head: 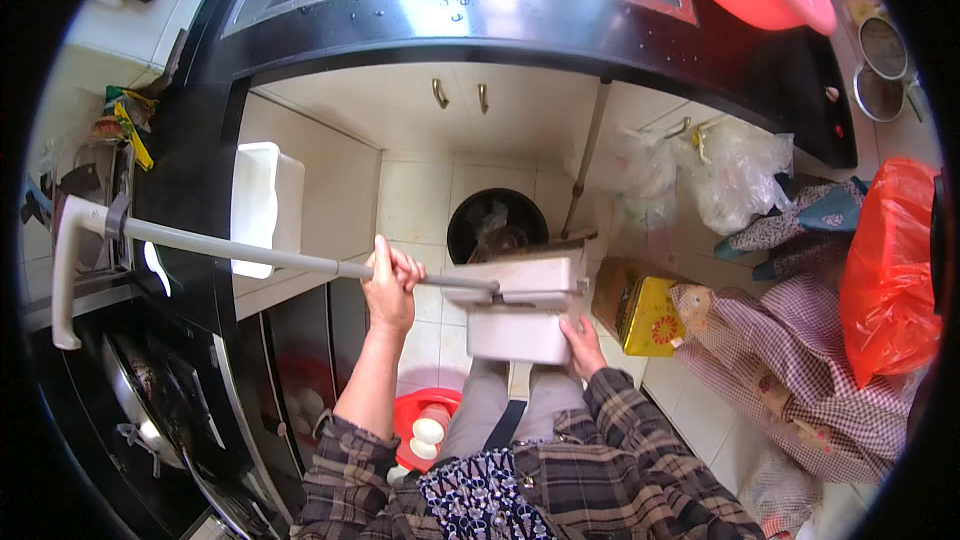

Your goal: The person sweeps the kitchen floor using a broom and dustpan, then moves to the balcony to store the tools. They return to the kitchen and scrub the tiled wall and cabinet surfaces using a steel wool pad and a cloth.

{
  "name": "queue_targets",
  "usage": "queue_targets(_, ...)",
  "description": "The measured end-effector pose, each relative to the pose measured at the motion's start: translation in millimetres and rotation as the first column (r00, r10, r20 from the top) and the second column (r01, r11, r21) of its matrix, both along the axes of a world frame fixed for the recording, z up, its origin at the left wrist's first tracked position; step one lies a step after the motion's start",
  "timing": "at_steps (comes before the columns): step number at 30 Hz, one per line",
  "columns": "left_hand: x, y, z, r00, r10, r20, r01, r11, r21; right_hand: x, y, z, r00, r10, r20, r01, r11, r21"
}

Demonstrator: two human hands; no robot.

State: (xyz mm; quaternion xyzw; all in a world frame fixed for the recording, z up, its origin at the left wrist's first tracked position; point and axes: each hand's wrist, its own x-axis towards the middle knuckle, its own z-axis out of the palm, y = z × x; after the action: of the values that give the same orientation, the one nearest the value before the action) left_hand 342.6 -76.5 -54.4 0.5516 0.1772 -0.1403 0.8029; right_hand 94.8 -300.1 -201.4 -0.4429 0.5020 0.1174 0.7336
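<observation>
A long-handled dustpan of pale plastic is held up in front of my legs. My left hand is closed around its grey metal pole, which runs left to a light grey hooked grip. My right hand holds the right edge of the pan, fingers partly hidden behind it. Beyond the pan, a round black bin with plastic film inside stands on the tiled floor. A thin grey rod leans against the cabinet at the bin's right.
A black counter with a steel sink curves across the top. A white bin hangs at left. At right are a yellow tin, plastic bags, a red bag and checked cloth. A red basin stands by my legs.
</observation>
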Motion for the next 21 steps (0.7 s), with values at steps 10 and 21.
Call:
queue_targets(10,-6,1,44,0.991,0.048,0.124,-0.043,0.998,-0.046,12,-7,29,0.999,-0.045,0.029,0.044,0.998,0.046)
queue_targets(21,-24,-1,65,0.985,-0.089,0.147,0.104,0.99,-0.097,-25,-11,24,1.0,0.003,0.011,-0.003,1.0,-0.016)
